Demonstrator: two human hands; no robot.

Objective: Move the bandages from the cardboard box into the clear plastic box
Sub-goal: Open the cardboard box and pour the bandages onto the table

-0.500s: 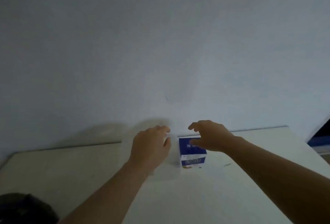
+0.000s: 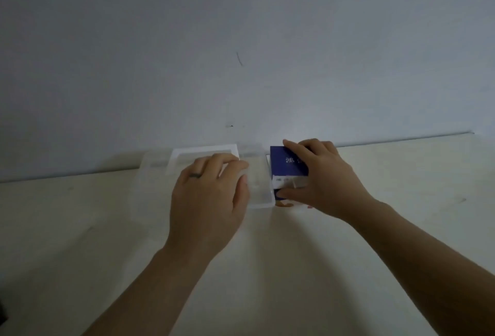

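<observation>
The cream-coloured bench [image 2: 80, 228] fills the lower half of the view and runs back to a plain grey-white wall [image 2: 241, 27]. The wall carries a thin dark scratch [image 2: 239, 58] and a small dark spot lower down. The light is dim.

The clear plastic box [image 2: 261, 191] sits on the bench near the wall, its pale-rimmed lid [image 2: 187, 152] showing at the far side. The left hand [image 2: 211, 196] lies on top of it, fingers bent over the lid and thumb along the right side, holding it. A dark ring [image 2: 194, 175] is on one finger.

The blue-and-white cardboard box [image 2: 284, 161] stands just beside the clear one, on its right. The right hand [image 2: 329, 183] grips it, fingers curled over the far top edge and thumb pressed on the near white face.
</observation>
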